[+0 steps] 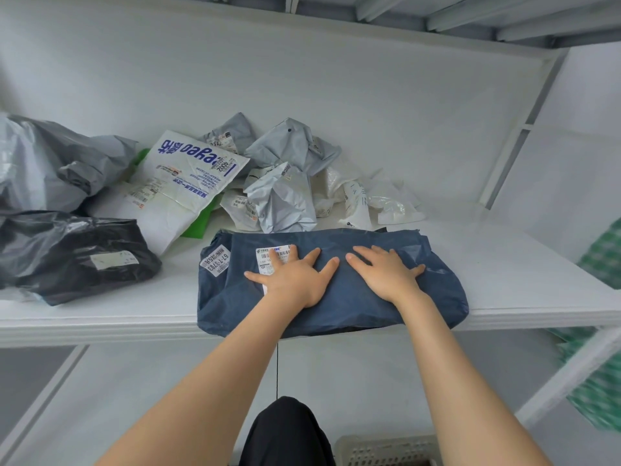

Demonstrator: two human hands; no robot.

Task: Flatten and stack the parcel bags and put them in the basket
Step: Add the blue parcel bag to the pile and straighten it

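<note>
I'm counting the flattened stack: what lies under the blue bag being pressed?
A dark sliver peeks out beneath the blue bag at its front edge, on the white shelf. The bag covers whatever else lies there.

The left hand (295, 280) covers part of 1 label (273, 254), its print too small to read; far right of the right hand (386, 275), green checked material (603, 258) is blurred; the basket (386, 450) below is cut off.

A white label (215, 261) on the blue parcel bag (341, 297) reads "67-T-3703".
</note>
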